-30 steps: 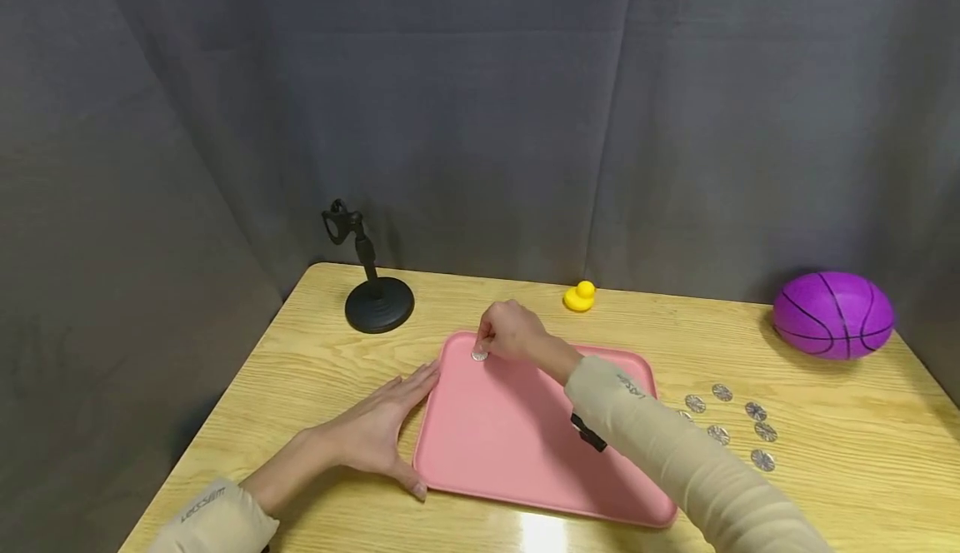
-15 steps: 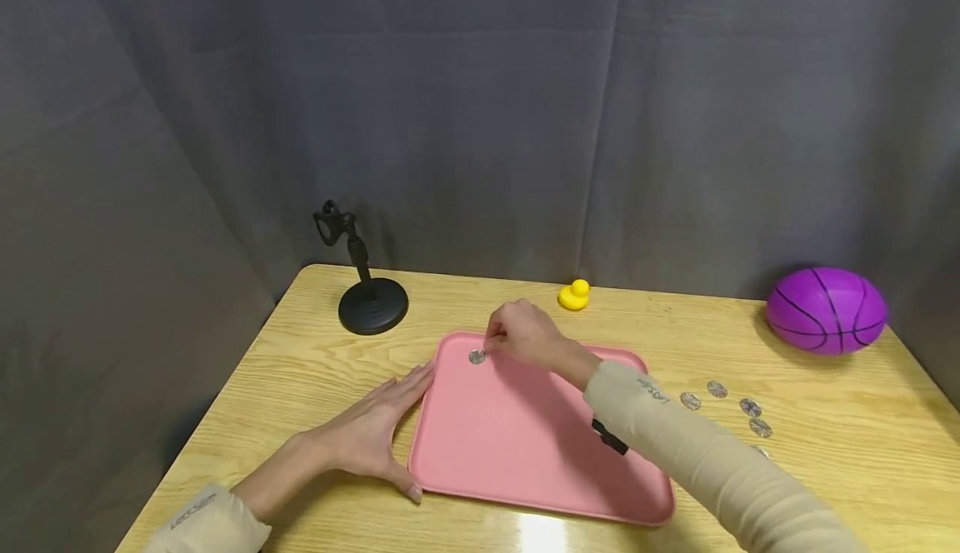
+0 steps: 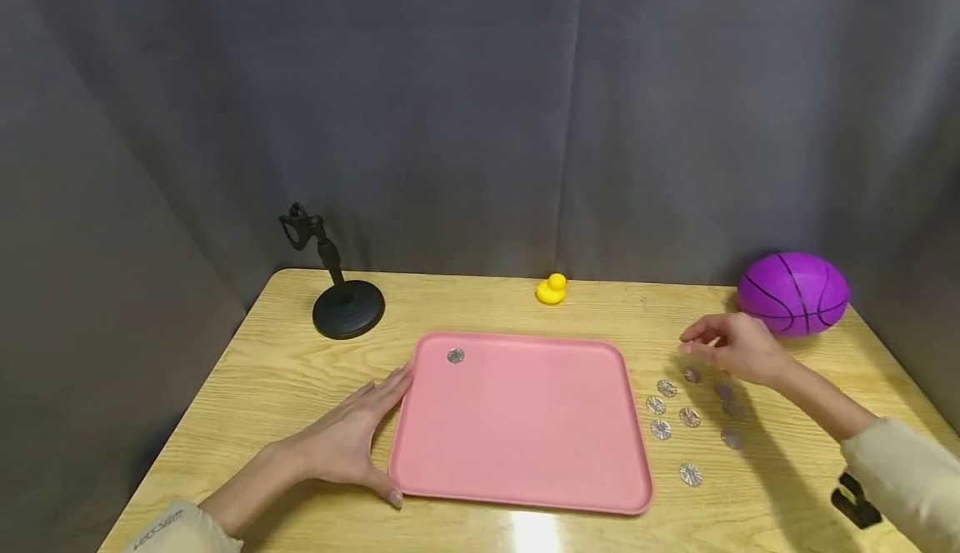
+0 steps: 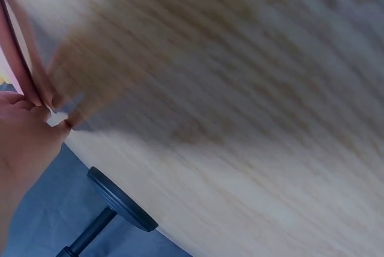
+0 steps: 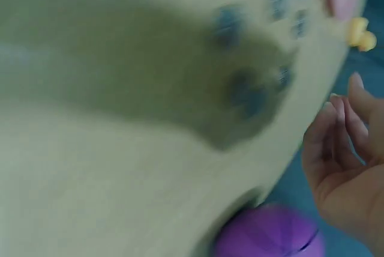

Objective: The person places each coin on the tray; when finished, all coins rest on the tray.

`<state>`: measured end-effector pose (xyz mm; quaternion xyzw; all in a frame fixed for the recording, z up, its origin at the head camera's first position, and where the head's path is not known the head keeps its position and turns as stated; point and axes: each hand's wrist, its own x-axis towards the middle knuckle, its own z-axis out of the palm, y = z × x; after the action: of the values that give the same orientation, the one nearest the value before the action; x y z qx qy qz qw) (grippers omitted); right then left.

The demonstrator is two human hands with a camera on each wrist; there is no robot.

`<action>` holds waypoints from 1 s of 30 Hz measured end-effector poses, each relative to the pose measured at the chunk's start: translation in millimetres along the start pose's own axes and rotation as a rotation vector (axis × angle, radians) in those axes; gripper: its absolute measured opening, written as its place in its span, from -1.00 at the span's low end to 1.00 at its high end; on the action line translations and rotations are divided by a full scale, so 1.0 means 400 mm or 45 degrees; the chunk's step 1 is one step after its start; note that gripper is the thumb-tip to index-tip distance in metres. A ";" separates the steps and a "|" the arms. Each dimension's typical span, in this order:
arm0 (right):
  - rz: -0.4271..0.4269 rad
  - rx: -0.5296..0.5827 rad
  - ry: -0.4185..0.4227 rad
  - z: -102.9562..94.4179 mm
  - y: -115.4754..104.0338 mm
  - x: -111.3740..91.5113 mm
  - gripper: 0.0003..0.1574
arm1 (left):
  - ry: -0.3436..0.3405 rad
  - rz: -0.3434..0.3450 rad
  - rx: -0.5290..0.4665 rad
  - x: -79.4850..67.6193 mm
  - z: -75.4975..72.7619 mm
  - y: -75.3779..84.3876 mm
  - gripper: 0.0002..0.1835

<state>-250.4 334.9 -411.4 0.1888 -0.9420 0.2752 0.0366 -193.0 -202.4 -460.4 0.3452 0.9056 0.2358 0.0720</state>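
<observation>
A pink tray lies on the wooden table, with one silver coin near its far left corner. My left hand rests against the tray's left side, fingers spread and thumb at the near left corner. Over the right part of the table hovers my right hand, its fingers loosely bent with nothing visible between them. Below and beside it lie several silver coins, some in the arm's shadow. In the right wrist view the hand appears above the table, apart from the blurred coins.
A black stand with a round base is at the back left. Behind the tray sits a yellow rubber duck. A purple ball with black lines lies at the back right, just behind the right hand. A grey curtain hangs behind the table.
My right hand has let go of the coin at the tray's far left corner and moved right, over the loose coins. The left hand stays at the tray; the head view has shifted right.
</observation>
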 end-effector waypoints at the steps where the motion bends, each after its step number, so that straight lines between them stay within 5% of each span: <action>1: -0.013 -0.011 -0.019 -0.010 0.021 -0.024 -0.82 | 0.004 -0.004 0.002 -0.001 -0.002 0.000 0.58; 5: -0.083 -0.030 -0.045 -0.003 0.084 -0.100 -0.76 | 0.002 -0.018 -0.002 -0.007 -0.007 -0.001 0.58; 9: -0.038 -0.049 0.007 0.032 0.105 -0.140 -0.75 | -0.004 -0.019 0.002 -0.009 -0.012 -0.002 0.57; 13: 0.020 -0.137 0.046 0.037 0.107 -0.152 -0.74 | -0.013 0.001 0.015 -0.005 -0.014 0.001 0.57; 20: 0.142 -0.195 -0.053 0.014 0.113 -0.171 -0.71 | -0.019 0.013 0.008 -0.003 -0.005 0.004 0.57; 30: 0.132 -0.394 -0.040 0.002 0.102 -0.180 -0.65 | -0.034 0.008 0.031 0.001 -0.012 0.005 0.58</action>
<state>-199.3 390.4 -445.1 0.1364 -0.9820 0.1254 0.0364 -193.8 -202.7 -455.1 0.3521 0.9062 0.2203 0.0791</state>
